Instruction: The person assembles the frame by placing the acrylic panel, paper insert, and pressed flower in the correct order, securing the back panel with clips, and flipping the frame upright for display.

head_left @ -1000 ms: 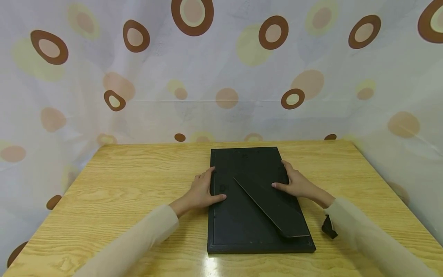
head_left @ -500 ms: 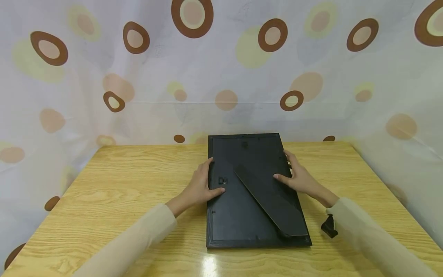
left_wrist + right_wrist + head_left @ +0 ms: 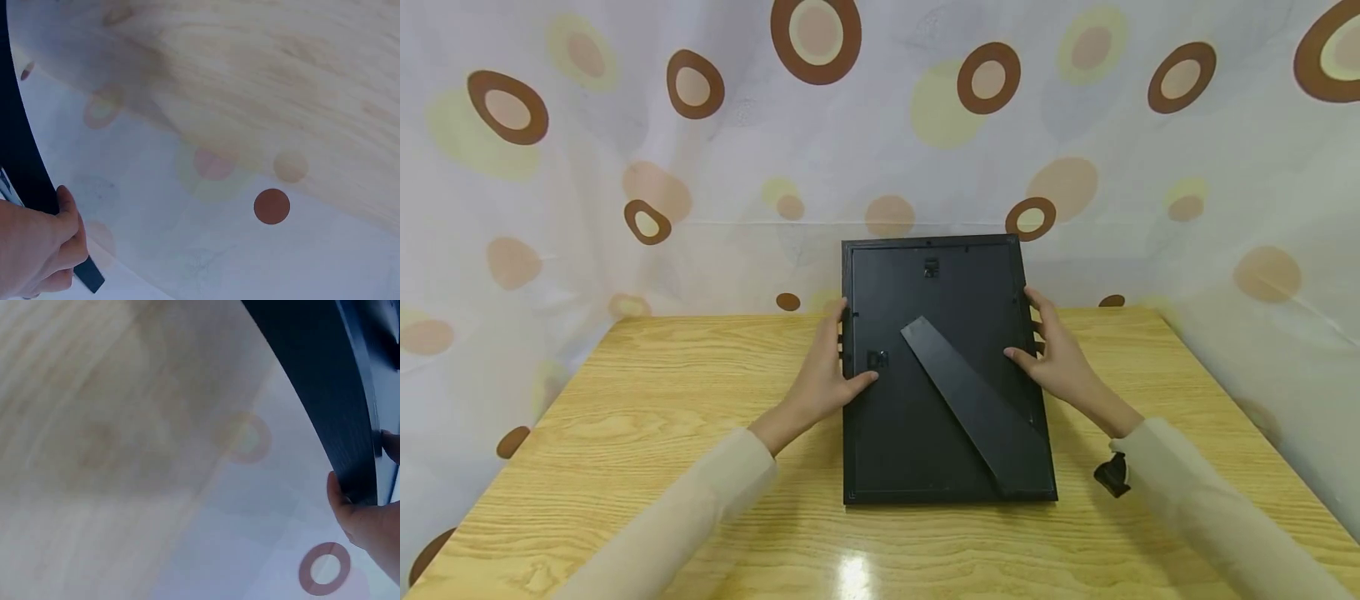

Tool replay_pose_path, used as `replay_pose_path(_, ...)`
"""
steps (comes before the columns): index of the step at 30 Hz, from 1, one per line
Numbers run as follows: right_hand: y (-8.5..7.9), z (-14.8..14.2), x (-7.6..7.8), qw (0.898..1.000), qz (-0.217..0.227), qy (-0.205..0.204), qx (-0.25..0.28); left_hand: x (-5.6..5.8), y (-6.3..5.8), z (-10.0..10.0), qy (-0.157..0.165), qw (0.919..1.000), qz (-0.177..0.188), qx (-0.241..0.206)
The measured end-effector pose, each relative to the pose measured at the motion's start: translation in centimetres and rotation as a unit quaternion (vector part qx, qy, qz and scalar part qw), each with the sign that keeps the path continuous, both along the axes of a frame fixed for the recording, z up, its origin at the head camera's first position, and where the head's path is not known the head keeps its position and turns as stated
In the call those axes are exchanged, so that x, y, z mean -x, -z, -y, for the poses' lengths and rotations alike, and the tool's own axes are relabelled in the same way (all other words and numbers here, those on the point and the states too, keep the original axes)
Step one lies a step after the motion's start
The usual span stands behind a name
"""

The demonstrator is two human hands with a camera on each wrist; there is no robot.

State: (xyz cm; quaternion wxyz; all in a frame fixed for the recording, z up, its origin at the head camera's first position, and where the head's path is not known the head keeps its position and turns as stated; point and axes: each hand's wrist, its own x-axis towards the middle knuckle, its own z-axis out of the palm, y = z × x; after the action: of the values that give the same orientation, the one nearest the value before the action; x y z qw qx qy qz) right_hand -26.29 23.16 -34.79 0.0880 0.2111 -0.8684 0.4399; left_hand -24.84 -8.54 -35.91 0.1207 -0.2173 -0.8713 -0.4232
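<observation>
A black picture frame (image 3: 895, 442) is tilted up over the table, its back toward me. Slanting across that back is its easel stand leg (image 3: 973, 400), and small metal hangers sit at the top and left. My left hand (image 3: 820, 367) grips the frame's left side, thumb on the back and fingers around the outer edge. On the opposite side my right hand (image 3: 1063, 358) holds it the same way. In the left wrist view the left hand (image 3: 44, 250) wraps the frame's edge; in the right wrist view the right hand (image 3: 369, 519) pinches the other edge. The frame's front is hidden.
A light wood-grain table (image 3: 685, 400) lies beneath. Behind it and along both sides hangs a white curtain (image 3: 737, 167) with brown, peach and yellow oval patterns. A small black object (image 3: 1112, 475) hangs at the right sleeve cuff.
The picture frame has gone from lying nearly flat to tilted up, its far edge rising over the table's back edge. Both hands have moved up with it, keeping their grip.
</observation>
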Motion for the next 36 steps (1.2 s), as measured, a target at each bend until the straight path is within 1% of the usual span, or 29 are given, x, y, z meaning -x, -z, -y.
replay_pose_path(3, -0.6, 0.2, 0.2, 1.000, -0.020, 0.009, 0.015, 0.3, -0.7, 0.2, -0.004, 0.9995, -0.027, -0.016)
replay_pose_path(9, -1.5, 0.6, 0.4, 0.996, -0.074, 0.019, 0.039, 0.9, -1.8, 0.4, -0.016, 0.9963, -0.084, -0.015)
replay_pose_path(17, -2.2, 1.1, 0.9, 0.989, -0.139, 0.026, 0.035, 1.5, -2.7, 0.6, -0.042, 0.9901, -0.133, -0.009)
replay_pose_path(21, -2.3, 1.4, 1.3, 0.982, -0.181, 0.034, 0.033, 1.8, -3.0, 0.7, -0.047, 0.9857, -0.161, -0.013)
replay_pose_path(25, -3.8, 2.4, 0.3, 0.972, -0.228, 0.031, 0.041, 2.0, -3.2, 0.7, -0.051, 0.9818, -0.182, -0.017)
replay_pose_path(28, -4.6, 3.2, -0.4, 0.967, -0.249, 0.026, 0.053, 2.1, -3.2, 0.7, -0.055, 0.9801, -0.189, -0.021)
replay_pose_path(30, -4.4, 3.2, -0.1, 0.964, -0.257, 0.026, 0.062, 2.1, -3.2, 0.8, -0.056, 0.9792, -0.193, -0.026)
replay_pose_path(36, -2.6, 2.6, 1.9, 0.959, -0.270, 0.024, 0.080, 2.2, -3.0, 1.0, -0.058, 0.9738, -0.218, -0.027)
